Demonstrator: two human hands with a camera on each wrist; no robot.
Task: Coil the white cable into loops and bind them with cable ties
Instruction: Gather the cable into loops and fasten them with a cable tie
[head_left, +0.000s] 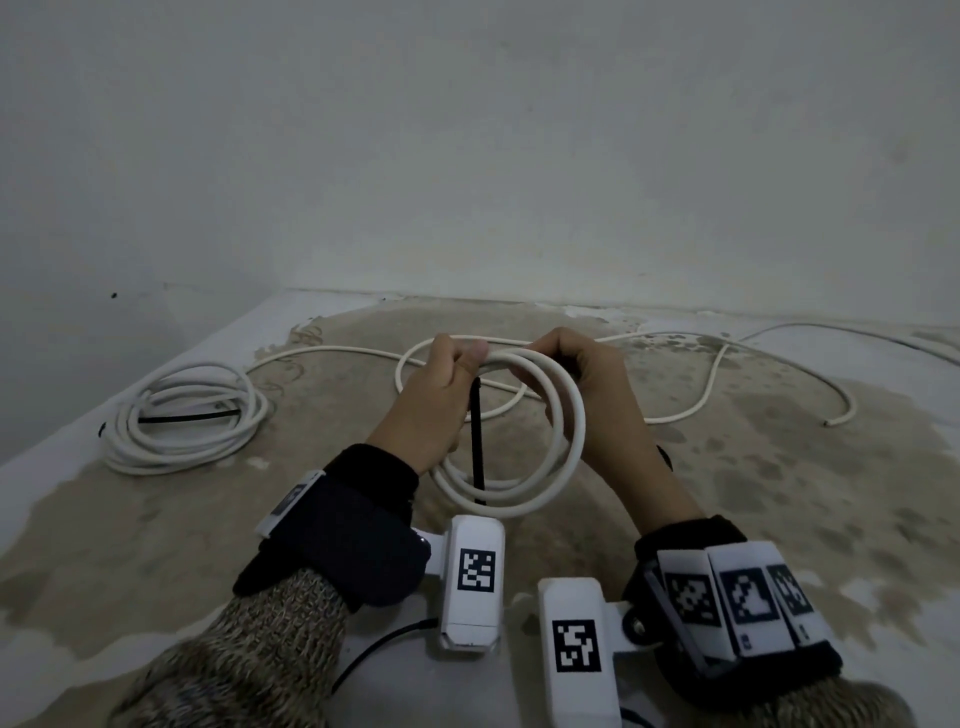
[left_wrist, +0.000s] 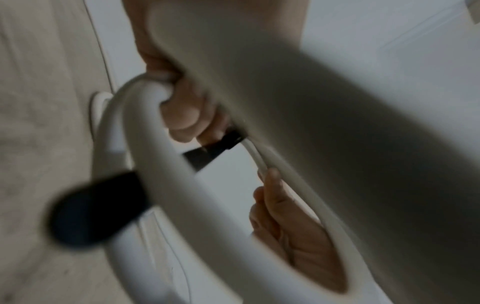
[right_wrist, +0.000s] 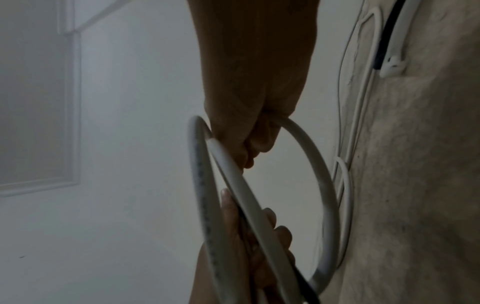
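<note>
Leftmost on the bench (head_left: 156, 545), lying flat: a finished coil (head_left: 156, 441) of white cable, several turns stacked close, crossed by a black tie (head_left: 189, 417). From its upper edge, a slack run (head_left: 332, 352) of the same cable, trailing over the stained surface toward the middle.

Next, the left hand (head_left: 434, 405), raised above the bench, back toward the head camera. Fingers (left_wrist: 182, 115) curled tight round the top of the held loops (head_left: 569, 436), thumb laid over them. Pinched in the same grasp, a black cable tie (head_left: 477, 441), hanging straight down across the opening of the loops, lower tip near their bottom arc.

Held loops lifted off the bench, roughly upright, two or three turns pressed close together, hanging between the two wrists.

Then the right hand (head_left: 592, 400), just beside the left, fingers (right_wrist: 249, 144) clenched round the top of the same loops. Something dark at those fingertips, too small to identify.

Further right, the loose cable (head_left: 670, 419), wandering in wide bends over the bench beyond the hands, one strand running off toward the right edge of the view. Free end (head_left: 831, 423) resting on the bench, well apart from both hands.
</note>
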